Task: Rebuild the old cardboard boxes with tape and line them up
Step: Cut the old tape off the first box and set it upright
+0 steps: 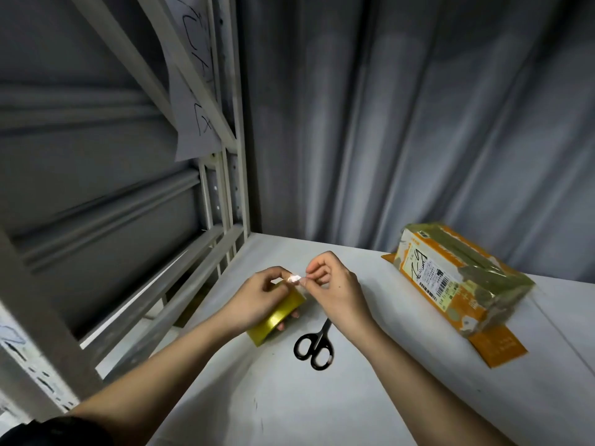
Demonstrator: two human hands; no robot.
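Left hand (257,297) gripping tape roll (277,317); right hand (335,284) pinching its loose end; scissors (314,346) near, cardboard box (457,278) right.

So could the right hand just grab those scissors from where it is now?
Probably yes. The scissors lie bare on the table, right under the right hand with nothing over them. But that hand is pinching the tape end, so it would have to let go first.

Left grip (257,297) and right grip (335,284) curled, fingertips nearly meeting.
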